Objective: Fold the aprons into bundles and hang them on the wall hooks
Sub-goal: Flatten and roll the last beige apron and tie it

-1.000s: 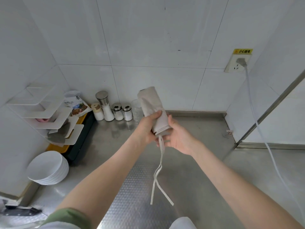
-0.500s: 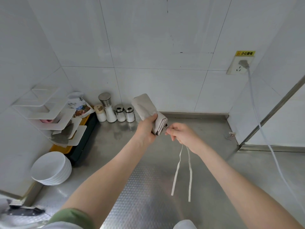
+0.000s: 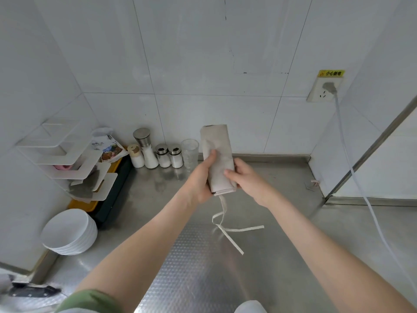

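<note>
A beige apron rolled into a narrow bundle stands almost upright in the air above the steel counter. My left hand grips its lower left side, thumb across the front. My right hand holds the lower right side, fingers curled round the cloth. Two thin apron strings dangle from the bundle's bottom end and swing loose above the counter. No wall hook is in view.
Along the back wall stand several shakers and a clear glass. A white tiered rack hangs on the left wall above a stack of white bowls. A plugged cable runs down from the socket.
My right hand has let go of the strings and moved back onto the bundle. The bundle has turned more upright, and the strings now swing free below it.
</note>
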Demonstrator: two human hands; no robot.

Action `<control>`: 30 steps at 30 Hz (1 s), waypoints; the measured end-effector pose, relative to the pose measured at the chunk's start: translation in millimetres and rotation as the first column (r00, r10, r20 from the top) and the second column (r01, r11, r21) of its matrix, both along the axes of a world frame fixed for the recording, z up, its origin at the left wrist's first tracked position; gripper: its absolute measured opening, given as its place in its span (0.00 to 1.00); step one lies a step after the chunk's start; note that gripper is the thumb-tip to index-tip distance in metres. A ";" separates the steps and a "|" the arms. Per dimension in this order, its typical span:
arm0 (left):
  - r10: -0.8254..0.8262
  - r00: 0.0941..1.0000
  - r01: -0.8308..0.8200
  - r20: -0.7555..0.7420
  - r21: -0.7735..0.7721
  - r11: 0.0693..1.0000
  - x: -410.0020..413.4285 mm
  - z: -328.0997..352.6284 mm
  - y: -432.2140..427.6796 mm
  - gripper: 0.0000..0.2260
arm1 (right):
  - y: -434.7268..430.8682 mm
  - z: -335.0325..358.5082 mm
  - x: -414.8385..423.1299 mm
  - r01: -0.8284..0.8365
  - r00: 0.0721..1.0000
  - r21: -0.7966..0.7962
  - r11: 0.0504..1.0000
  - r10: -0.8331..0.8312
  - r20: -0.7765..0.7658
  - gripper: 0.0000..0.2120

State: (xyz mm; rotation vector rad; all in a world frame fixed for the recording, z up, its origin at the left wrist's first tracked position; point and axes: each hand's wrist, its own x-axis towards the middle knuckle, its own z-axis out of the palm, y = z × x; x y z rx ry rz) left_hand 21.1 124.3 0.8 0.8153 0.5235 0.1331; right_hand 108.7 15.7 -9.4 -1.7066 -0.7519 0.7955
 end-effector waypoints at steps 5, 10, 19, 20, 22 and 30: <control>-0.060 0.998 0.060 0.019 0.027 0.998 1.3 2.5 -1.9 0.25 | 3.6 2.9 -5.1 0.063 0.998 0.090 0.994 -0.062 -0.015 0.10; 0.015 0.998 -0.022 0.061 0.122 0.992 7.5 0.0 -8.9 0.11 | 5.4 8.6 -9.9 0.158 0.982 0.119 0.980 -0.143 -0.123 0.05; 0.275 0.961 -0.275 -0.014 0.023 0.961 14.0 -11.0 11.2 0.10 | -6.4 -7.8 -16.8 -0.082 0.979 -0.107 0.991 0.060 -0.197 0.27; 0.291 0.957 -0.291 -0.025 0.003 0.957 13.8 -12.5 11.5 0.10 | -5.4 -8.9 -18.1 -0.091 0.978 -0.118 0.989 0.066 -0.199 0.28; 0.305 0.952 -0.306 -0.039 -0.024 0.952 13.9 -14.3 11.1 0.08 | -3.1 -9.8 -18.9 -0.049 0.984 -0.138 0.989 0.024 -0.175 0.26; 0.313 0.946 -0.306 -0.091 0.078 0.949 7.6 -22.0 17.2 0.03 | -15.9 -3.0 -9.6 -0.241 0.967 -0.280 0.929 0.204 -0.154 0.30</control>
